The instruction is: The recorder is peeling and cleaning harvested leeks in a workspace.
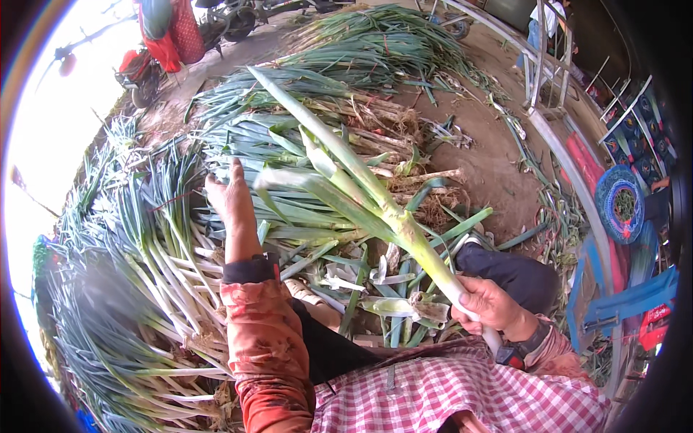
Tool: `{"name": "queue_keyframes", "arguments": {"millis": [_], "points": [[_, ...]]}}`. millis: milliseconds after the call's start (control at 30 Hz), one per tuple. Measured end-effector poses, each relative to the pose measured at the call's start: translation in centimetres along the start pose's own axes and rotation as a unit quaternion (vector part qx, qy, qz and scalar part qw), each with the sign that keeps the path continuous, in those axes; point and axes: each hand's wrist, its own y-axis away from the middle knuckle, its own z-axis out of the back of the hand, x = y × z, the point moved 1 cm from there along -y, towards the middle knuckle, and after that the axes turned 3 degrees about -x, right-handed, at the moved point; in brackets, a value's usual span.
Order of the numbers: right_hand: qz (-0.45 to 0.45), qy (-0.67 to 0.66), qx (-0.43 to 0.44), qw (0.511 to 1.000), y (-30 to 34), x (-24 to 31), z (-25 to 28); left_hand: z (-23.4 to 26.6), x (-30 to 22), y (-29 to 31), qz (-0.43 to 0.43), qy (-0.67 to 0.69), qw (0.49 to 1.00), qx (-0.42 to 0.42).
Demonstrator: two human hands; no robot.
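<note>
My right hand [489,304] is closed around the white lower stem of a long green onion [411,234]. The onion slants up and to the left across the view, its leaves split into several pale green blades. Out to the left, my left hand [234,200] is held with thumb and finger apart and nothing visible in it. It is over or beside the leafy tops of heaped green onions [253,148]; whether it touches them I cannot tell. Peeled leaves and stripped skins [404,307] lie between my legs.
Trimmed onions with white stems [177,281] are piled along my left side. Tied bundles with dirty roots [375,58] lie farther off. A metal frame [559,148] curves along the right, near a round blue woven item [619,204] and a blue stool-like piece [628,299]. Vehicles stand at the back.
</note>
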Motion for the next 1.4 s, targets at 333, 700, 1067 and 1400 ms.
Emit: {"name": "queue_keyframes", "arguments": {"millis": [333,700,1067,1400], "points": [[-0.006,0.023,0.033,0.999,1.6,-1.0,0.4,-2.4,-7.3,6.3,-0.155,-0.052,0.885,0.436],[-0.002,-0.001,0.01,1.0,2.2,-1.0,-0.3,-3.4,-2.9,3.3,-0.172,-0.018,0.982,0.074],[-0.003,0.105,-0.023,0.994,1.7,-0.9,0.1,-2.4,-11.8,14.9,-0.504,-0.051,0.772,0.384],[-0.073,0.089,-0.04,0.993,3.8,0.1,0.2,-2.4,-7.6,13.1,-0.473,-0.037,0.726,0.499]]}}
